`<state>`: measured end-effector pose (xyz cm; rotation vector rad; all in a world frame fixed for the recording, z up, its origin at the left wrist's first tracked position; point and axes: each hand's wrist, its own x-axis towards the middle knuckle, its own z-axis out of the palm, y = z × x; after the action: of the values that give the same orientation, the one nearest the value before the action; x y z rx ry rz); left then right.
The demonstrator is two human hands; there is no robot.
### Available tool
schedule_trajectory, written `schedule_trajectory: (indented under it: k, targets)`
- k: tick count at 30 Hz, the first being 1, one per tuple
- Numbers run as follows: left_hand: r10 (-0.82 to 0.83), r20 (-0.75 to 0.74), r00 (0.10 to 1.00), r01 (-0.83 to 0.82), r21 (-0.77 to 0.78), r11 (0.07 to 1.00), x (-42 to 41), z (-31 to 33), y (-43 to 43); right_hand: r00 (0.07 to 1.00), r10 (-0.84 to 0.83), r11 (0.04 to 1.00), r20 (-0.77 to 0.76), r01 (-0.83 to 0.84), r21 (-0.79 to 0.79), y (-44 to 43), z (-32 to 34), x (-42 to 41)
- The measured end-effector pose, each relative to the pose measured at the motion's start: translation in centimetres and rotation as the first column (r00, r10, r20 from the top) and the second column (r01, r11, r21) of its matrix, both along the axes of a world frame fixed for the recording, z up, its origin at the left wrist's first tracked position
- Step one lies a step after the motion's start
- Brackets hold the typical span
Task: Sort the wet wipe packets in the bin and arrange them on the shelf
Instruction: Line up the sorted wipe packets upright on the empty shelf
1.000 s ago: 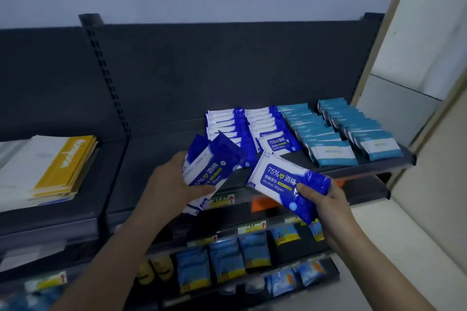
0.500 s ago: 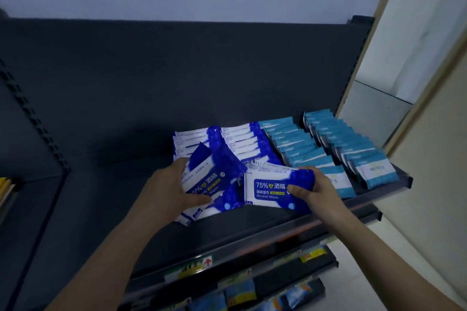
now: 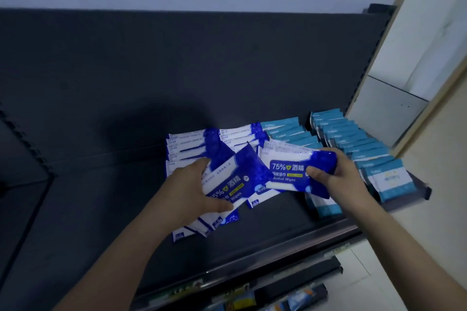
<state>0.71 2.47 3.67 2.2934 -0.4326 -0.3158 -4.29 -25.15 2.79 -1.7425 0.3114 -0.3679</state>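
Dark shelf (image 3: 101,209), blue rows (image 3: 189,145) and teal rows (image 3: 353,144) at its right end. Left grip (image 3: 187,194) clasps a stack (image 3: 235,182); right grip (image 3: 336,179) pinches one packet (image 3: 285,171) over the blue rows. Placing step, apparently; next needs square seating.

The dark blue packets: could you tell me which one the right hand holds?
The lone packet whose 75% label reads upright, in the right hand; the left hand grips a fanned bundle.

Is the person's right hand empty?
No, the right hand grips a dark blue alcohol wipes packet by its right end.
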Motion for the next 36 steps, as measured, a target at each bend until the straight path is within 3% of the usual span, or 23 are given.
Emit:
schedule_trajectory:
  k: [8,13,17,19,26,30,32,36]
  targets:
    - [-0.134,-0.018,0.991,0.134,0.268,0.954,0.4,-1.8,-8.9,0.981,-0.149,0.976,0.124,0.126,0.18,-6.0,0.6,1.1]
    - [-0.248,-0.069,0.966,0.248,0.511,0.823,0.9,-2.8,-13.3,0.991,-0.08,0.965,0.107,0.05,0.256,-9.1,-0.2,1.6]
    - [-0.244,-0.059,0.968,0.214,0.704,0.677,1.4,-3.8,-14.1,0.994,-0.023,0.965,0.109,-0.007,0.262,-10.6,-0.7,2.7]
    - [-0.213,-0.033,0.977,0.17,0.725,0.667,1.1,-4.0,-14.0,0.993,0.008,0.971,0.114,-0.035,0.236,-11.0,-0.9,3.3]
    - [-0.042,0.112,0.993,-0.024,0.527,0.85,-2.0,-5.6,-11.5,0.987,0.13,0.947,0.098,-0.153,0.283,-9.9,-1.8,4.6]
    - [0.037,0.299,0.954,-0.128,0.292,0.948,-3.3,-6.6,-9.5,0.975,0.203,0.913,0.093,-0.222,0.341,-7.8,-1.8,4.5]
    - [0.177,0.374,0.911,-0.252,0.162,0.954,-3.7,-6.7,-7.7,0.965,0.248,0.9,0.083,-0.261,0.349,-6.4,-1.6,4.3]
    - [0.391,0.428,0.815,-0.46,0.067,0.885,-4.4,-6.8,-3.1,0.93,0.365,0.86,0.039,-0.352,0.37,-2.3,-1.3,3.2]
